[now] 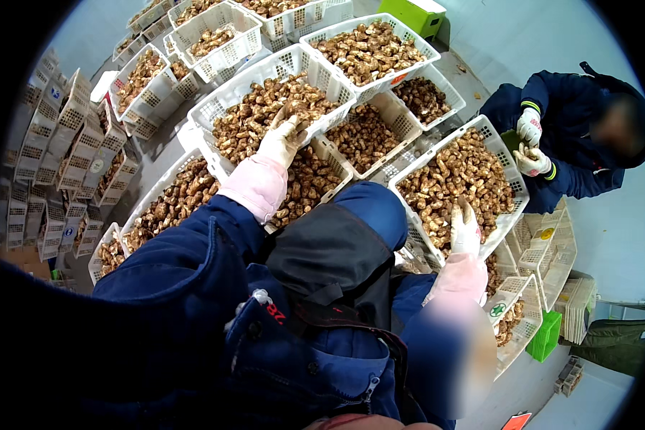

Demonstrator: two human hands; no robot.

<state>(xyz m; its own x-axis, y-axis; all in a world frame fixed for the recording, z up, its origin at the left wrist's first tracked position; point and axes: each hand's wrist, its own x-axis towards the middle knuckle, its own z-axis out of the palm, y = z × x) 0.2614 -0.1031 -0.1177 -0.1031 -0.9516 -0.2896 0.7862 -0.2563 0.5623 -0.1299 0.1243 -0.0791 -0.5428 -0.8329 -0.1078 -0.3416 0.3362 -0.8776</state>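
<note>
Mushrooms [473,172], by their look, lie heaped in the white perforated crate [507,159] beneath the gloved right hand [466,231] and the larger crate [226,104] beneath the gloved left hand [281,140]. Their long axes run every which way, sharing no direction. They are stubby, knobbly, brown with paler patches. Whether either hand's fingers are apart or clamped on a piece, I cannot tell.

Pale blue-white walls [552,36] rise around us, plain and smooth. Underfoot I see grey floor [153,159], specked with scraps near a lime-green box [413,16] at the far side. Cool whitish light washes the walls.
</note>
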